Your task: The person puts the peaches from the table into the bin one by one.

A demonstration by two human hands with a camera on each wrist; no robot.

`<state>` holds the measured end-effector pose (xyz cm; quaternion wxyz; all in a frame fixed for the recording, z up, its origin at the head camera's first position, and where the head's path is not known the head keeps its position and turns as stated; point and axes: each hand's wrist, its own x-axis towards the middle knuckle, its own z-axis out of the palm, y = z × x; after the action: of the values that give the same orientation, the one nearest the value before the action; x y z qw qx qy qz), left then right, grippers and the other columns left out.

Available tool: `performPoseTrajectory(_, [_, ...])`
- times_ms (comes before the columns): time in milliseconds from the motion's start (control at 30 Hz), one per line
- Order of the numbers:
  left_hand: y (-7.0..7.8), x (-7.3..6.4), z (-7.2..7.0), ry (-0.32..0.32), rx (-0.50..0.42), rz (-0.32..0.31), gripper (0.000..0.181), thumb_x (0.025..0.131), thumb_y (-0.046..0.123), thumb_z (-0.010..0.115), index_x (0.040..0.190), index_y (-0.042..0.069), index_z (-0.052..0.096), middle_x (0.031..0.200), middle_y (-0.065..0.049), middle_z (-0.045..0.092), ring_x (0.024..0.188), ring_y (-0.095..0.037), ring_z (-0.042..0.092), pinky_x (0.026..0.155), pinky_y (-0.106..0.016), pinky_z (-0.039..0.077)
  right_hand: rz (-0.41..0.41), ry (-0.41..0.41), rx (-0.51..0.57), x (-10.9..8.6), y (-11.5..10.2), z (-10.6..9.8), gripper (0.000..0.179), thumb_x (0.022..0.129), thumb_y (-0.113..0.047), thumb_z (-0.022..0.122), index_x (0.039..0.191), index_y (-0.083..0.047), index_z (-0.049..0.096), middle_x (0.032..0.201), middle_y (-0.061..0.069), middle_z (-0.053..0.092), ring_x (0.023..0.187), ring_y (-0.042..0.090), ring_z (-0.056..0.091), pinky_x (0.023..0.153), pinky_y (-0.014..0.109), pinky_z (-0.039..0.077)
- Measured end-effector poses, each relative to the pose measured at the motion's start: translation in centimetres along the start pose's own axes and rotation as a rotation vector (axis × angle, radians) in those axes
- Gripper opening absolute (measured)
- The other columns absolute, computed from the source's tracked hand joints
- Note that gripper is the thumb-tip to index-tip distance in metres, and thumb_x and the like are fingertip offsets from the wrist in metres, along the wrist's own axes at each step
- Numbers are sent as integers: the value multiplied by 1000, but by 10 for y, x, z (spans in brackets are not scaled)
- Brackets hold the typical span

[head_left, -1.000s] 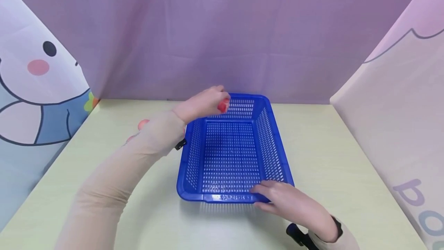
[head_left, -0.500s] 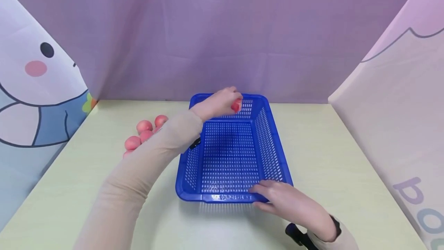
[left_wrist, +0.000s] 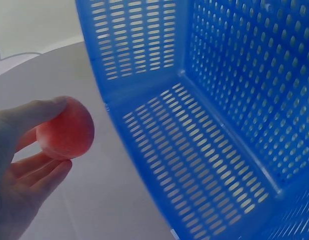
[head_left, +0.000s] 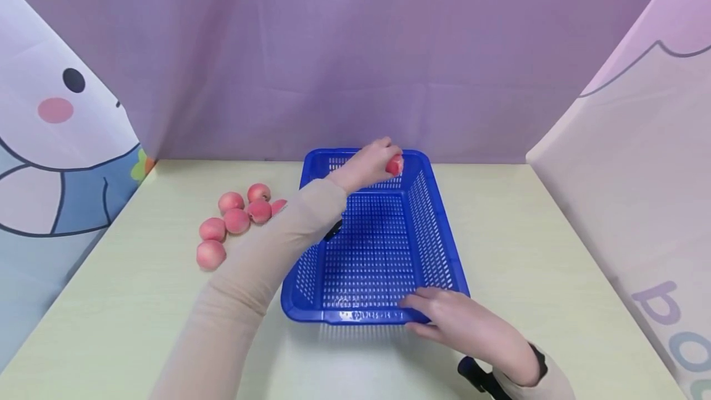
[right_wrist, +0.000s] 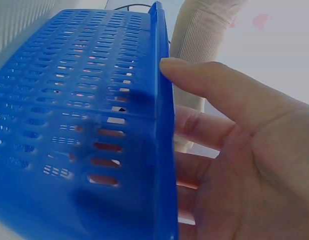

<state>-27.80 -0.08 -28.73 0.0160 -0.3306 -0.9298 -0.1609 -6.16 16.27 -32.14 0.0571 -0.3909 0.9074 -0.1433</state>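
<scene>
In the head view, I see the left hand [head_left: 366,164] holding a red fruit [head_left: 395,165] at the far end of the blue basket [head_left: 369,316]. The left wrist view shows it pinched round its middle, which suits something I judge light, firm and easily bruised. On the right wrist view, the right hand [right_wrist: 254,145] grips the basket's stiff-looking edge.

The left sleeve [head_left: 244,292] partly hides the blue basket [head_left: 361,316].
</scene>
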Motion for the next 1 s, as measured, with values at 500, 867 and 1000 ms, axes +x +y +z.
performPoseTrajectory(500, [-1, 21, 37, 14, -114, -81, 48, 80, 17, 64, 123, 5, 48, 115, -11, 48, 104, -21, 49, 88, -28, 43, -7, 18, -8, -3, -2, 1, 24, 82, -22, 59, 101, -7, 61, 88, -1, 61, 79, 10, 58, 68, 24, 49])
performPoseTrajectory(867, [-5, 24, 60, 38, -110, -89, 46, 79, 17, 65, 119, 2, 51, 113, -13, 51, 101, -23, 51, 90, -30, 41, -14, 17, -8, -3, -3, 2, 23, 84, -23, 58, 101, -8, 61, 88, -2, 61, 78, 9, 58, 67, 24, 49])
performPoseTrajectory(1000, [-8, 22, 67, 9, -128, -111, 45, 80, 17, 64, 120, 1, 49, 114, -13, 49, 103, -22, 49, 91, -30, 40, -19, 15, -6, -1, -3, 2, 23, 84, -24, 59, 101, -9, 61, 87, -2, 61, 77, 8, 57, 66, 23, 49])
